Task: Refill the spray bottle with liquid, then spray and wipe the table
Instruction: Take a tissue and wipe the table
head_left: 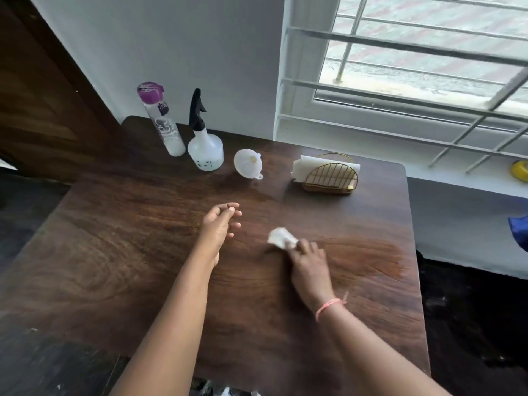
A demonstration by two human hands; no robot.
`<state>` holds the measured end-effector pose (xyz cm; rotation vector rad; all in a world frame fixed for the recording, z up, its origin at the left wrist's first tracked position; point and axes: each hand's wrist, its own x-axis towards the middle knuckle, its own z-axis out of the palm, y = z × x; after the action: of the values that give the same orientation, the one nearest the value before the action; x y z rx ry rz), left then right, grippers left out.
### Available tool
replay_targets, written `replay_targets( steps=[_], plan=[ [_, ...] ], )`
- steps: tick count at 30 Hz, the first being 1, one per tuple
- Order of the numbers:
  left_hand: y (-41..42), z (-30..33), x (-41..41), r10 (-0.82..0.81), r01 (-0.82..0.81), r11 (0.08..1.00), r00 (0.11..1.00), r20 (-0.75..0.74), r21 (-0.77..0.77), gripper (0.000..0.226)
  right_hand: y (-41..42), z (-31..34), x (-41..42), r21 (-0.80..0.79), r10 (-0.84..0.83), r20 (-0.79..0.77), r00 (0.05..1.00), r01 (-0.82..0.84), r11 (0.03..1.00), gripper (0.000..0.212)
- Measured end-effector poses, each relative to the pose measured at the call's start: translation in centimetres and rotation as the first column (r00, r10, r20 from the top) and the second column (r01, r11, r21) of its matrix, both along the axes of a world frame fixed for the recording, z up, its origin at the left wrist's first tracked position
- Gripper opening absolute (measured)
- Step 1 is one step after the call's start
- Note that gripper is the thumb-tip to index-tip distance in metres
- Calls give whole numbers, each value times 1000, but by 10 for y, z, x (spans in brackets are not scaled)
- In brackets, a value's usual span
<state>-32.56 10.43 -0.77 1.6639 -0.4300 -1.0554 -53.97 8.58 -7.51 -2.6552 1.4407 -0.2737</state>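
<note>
Spray bottle (205, 148), translucent white with a black trigger head, is seen standing upright at the far left of a dark wooden table (114, 252), close to the white wall. Just to its left a tall clear bottle (164, 121) with a purple cap is set, leaning slightly in the wide-angle view. A white funnel (248, 163) is laid on its side a little to the right of the spray bottle, and further right a gold wire napkin holder (328, 177) filled with white napkins is placed near the table's far edge.

Near the middle of the table a crumpled white tissue (281, 238) is pressed to the wood by the right hand (308, 264), whose fingers are curled together over its near end; a pink thread band (330, 305) is worn on that wrist. A lighter, smeared patch (368, 258) is visible on the wood to the right of this hand. The left hand (220, 224) is held just above the table to the left of the tissue, its fingers loosely curled and gripping nothing.

A barred window (414, 67) is seen behind the table at the right.
</note>
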Motion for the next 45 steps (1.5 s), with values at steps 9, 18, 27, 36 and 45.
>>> replay_targets(
  steps=[9,18,27,36,45],
  plan=[
    [1,9,34,-16,16,999,1000,11,41,18,-51,12,20,132,-406,66,911,395,909,22],
    [-16,17,72,-112,106,986,993,42,125,20,32,6,129,73,379,219,899,-402,913,15],
    [-36,-7,34,-486,473,872,868,103,127,26,-94,15,66,264,-393,304,868,320,910,36],
    [-54,-28,20,-496,475,853,867,52,218,24,-80,10,95,417,-371,544,752,142,898,9],
    [-51,-39,19,-416,414,887,909,-37,206,26,-72,10,105,457,-491,576,654,241,856,36]
  ],
)
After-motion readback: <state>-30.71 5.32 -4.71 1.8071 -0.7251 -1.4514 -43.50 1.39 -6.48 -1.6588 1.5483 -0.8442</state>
